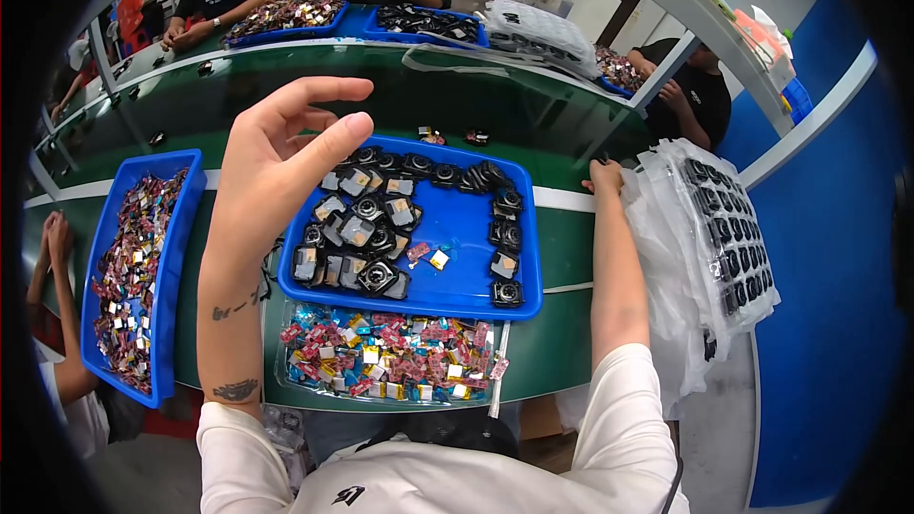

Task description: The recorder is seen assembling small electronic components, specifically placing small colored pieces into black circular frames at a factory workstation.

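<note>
My left hand [290,152] is raised over the left rim of a blue tray [447,303], its thumb and fingers curved apart with nothing between them. In that tray lie several black watch-like cases [357,231], some showing grey backs, with more lined up along the far and right sides. A few small circuit boards with silvery cells [439,259] rest on its bare blue middle. Off to the right, my right hand [606,176] is closed beside a stack of clear plastic trays [709,228] holding black cases. A dark bit shows at its fingers, too small to name.
A clear tray of circuit boards and cells [390,357] sits at the near table edge. At left stands a blue bin [164,343] full of similar parts. Beyond the green conveyor [381,90], people work at more blue trays [424,26]. Metal posts [809,119] frame the bench.
</note>
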`<state>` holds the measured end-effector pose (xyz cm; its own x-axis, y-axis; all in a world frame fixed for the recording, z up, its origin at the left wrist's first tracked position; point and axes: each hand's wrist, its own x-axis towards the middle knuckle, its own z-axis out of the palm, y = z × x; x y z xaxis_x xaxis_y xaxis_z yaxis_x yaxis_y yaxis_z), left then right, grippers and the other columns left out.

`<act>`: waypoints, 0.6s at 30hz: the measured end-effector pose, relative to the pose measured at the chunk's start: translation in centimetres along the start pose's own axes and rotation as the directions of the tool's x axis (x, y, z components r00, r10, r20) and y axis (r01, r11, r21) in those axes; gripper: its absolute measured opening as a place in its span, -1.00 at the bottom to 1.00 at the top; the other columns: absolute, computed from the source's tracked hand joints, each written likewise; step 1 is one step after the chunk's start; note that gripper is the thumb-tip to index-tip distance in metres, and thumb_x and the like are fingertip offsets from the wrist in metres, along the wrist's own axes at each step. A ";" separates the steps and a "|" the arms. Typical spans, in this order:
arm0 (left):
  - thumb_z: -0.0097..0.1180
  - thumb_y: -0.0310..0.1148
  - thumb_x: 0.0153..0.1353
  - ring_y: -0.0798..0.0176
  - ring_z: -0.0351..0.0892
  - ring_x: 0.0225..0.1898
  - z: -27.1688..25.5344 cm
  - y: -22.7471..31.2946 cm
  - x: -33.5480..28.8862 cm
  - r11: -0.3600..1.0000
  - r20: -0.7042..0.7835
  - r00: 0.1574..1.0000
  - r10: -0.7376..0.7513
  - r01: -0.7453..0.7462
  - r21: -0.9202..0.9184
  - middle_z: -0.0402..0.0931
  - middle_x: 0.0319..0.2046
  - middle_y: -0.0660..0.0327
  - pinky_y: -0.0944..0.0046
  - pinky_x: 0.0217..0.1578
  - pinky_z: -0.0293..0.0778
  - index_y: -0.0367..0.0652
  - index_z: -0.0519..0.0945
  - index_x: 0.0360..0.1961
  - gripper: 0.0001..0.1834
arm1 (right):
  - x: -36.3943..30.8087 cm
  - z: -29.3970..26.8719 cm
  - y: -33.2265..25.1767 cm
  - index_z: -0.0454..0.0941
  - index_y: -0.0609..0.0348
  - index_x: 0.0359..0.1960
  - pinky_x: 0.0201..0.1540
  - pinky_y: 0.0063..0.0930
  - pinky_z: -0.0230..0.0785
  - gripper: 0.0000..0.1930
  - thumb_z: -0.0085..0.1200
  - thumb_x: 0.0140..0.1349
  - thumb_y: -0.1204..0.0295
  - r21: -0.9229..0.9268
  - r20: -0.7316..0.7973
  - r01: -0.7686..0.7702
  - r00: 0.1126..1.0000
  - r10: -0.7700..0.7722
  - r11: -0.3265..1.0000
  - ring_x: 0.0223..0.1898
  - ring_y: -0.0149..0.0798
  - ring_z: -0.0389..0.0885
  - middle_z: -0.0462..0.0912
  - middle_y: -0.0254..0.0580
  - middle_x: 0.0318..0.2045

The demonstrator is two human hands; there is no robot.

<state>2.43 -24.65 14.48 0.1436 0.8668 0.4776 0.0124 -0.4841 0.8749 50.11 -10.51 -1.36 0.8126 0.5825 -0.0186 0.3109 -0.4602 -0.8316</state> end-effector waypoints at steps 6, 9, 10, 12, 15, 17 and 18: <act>0.21 -0.34 0.11 0.59 0.42 -0.43 0.2 0.1 0.1 0.999 -0.019 0.999 0.051 -0.050 0.015 0.52 -0.46 0.34 0.56 -0.37 0.33 -0.27 0.58 -0.15 -0.70 | -1.9 -0.5 -0.2 0.50 0.20 -0.04 -0.20 -0.38 0.47 -0.58 0.00 0.02 0.33 -0.223 -0.018 0.230 0.971 -0.239 0.947 -0.58 -0.26 0.63 0.66 -0.08 -0.41; 0.20 -0.35 0.12 0.58 0.42 -0.42 0.1 0.6 0.1 0.997 -0.016 0.997 0.070 -0.069 0.024 0.54 -0.42 0.33 0.56 -0.36 0.35 -0.27 0.58 -0.16 -0.71 | -3.3 -1.4 -1.5 0.52 0.19 -0.03 -0.37 -0.35 0.50 -0.55 0.05 0.01 0.29 -0.365 0.063 0.292 0.955 -0.290 0.884 -0.52 -0.21 0.65 0.67 -0.09 -0.37; 0.20 -0.35 0.12 0.58 0.42 -0.42 -0.1 0.6 0.0 0.997 -0.018 0.997 0.071 -0.071 0.028 0.54 -0.42 0.33 0.56 -0.36 0.35 -0.27 0.58 -0.16 -0.71 | -4.6 -1.2 -2.3 0.54 0.18 -0.09 -0.24 -0.30 0.47 -0.59 0.05 0.00 0.30 -0.489 0.033 0.291 0.948 -0.316 0.822 -0.37 -0.15 0.64 0.65 -0.05 -0.31; 0.19 -0.37 0.12 0.57 0.44 -0.38 -0.7 0.7 0.0 0.999 -0.006 0.999 0.046 -0.046 0.008 0.55 -0.35 0.30 0.54 -0.34 0.37 -0.28 0.57 -0.17 -0.72 | -5.8 -0.4 -3.1 0.56 0.16 -0.14 -0.11 -0.25 0.45 -0.63 0.05 -0.02 0.31 -0.601 0.002 0.280 0.937 -0.350 0.748 -0.22 -0.09 0.63 0.63 0.00 -0.25; 0.17 -0.39 0.14 0.54 0.47 -0.32 -0.9 1.3 0.1 0.995 -0.029 0.994 0.103 -0.103 0.000 0.57 -0.29 0.26 0.52 -0.30 0.38 -0.30 0.57 -0.17 -0.74 | -5.5 1.7 -3.8 0.59 0.10 -0.21 -0.12 -0.17 0.45 -0.65 0.13 -0.08 0.27 -0.439 0.108 0.646 0.728 -0.677 0.625 -0.17 -0.05 0.59 0.63 -0.07 -0.26; 0.16 -0.41 0.15 0.53 0.48 -0.30 -1.4 1.3 0.0 0.991 -0.052 0.990 0.133 -0.134 -0.012 0.57 -0.27 0.25 0.52 -0.28 0.39 -0.31 0.57 -0.17 -0.76 | -7.3 3.6 -5.6 0.58 0.19 -0.17 -0.15 -0.31 0.46 -0.55 0.26 -0.13 0.24 -0.244 0.284 0.730 0.684 -0.672 0.639 -0.25 -0.10 0.63 0.64 -0.05 -0.32; 0.14 -0.43 0.16 0.52 0.48 -0.28 -1.7 1.5 -0.1 0.987 -0.079 0.984 0.159 -0.161 -0.024 0.57 -0.25 0.24 0.51 -0.26 0.39 -0.31 0.57 -0.17 -0.77 | -8.4 4.9 -6.4 0.57 0.21 -0.16 -0.15 -0.32 0.46 -0.52 0.30 -0.15 0.25 -0.136 0.336 0.798 0.594 -0.731 0.587 -0.26 -0.11 0.63 0.64 -0.02 -0.30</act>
<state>0.71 -25.23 15.85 0.0648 0.7857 0.6152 -0.0351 -0.6143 0.7883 38.87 -9.15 1.38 0.0902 0.9075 0.4102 0.8981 0.1039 -0.4274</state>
